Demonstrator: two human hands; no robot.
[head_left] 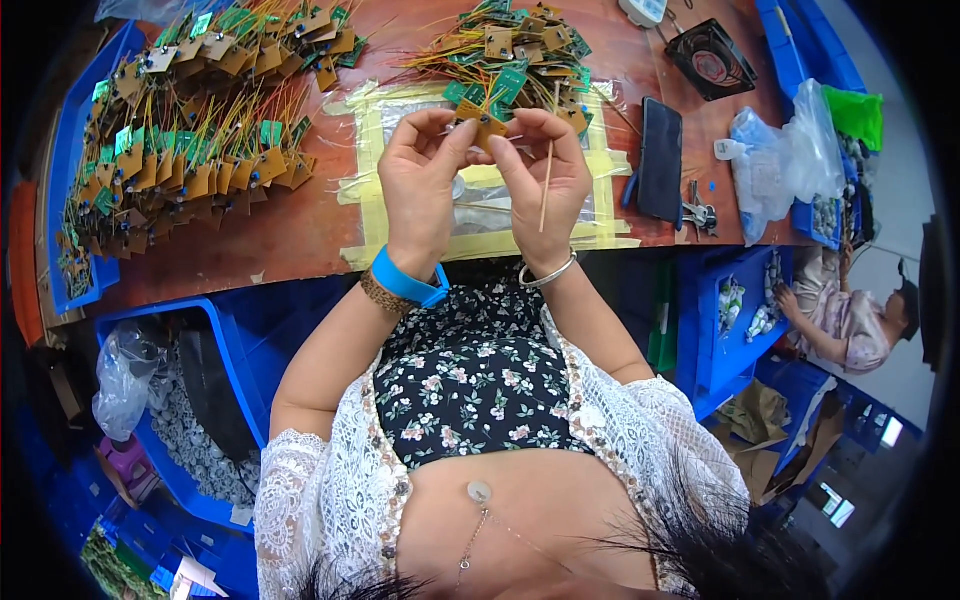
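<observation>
Both hands are raised over the taped work mat (pixel 370 160) on the brown table. My left hand (pixel 420 180) and my right hand (pixel 540 170) pinch one small tan circuit board (pixel 484 124) between their fingertips. A thin yellow wire (pixel 546 185) hangs down from the board across my right palm. Just beyond the hands lies a heap of similar small boards with yellow wires (pixel 505 45). My left wrist carries a blue band, my right wrist a silver bangle.
A large pile of wired boards (pixel 190 110) fills the table's left side. A black phone (pixel 661 160), small cutters (pixel 698 210), a black fan (pixel 712 58) and clear plastic bags (pixel 780 160) lie to the right. Blue bins (pixel 230 350) stand below; another person (pixel 850 315) sits at right.
</observation>
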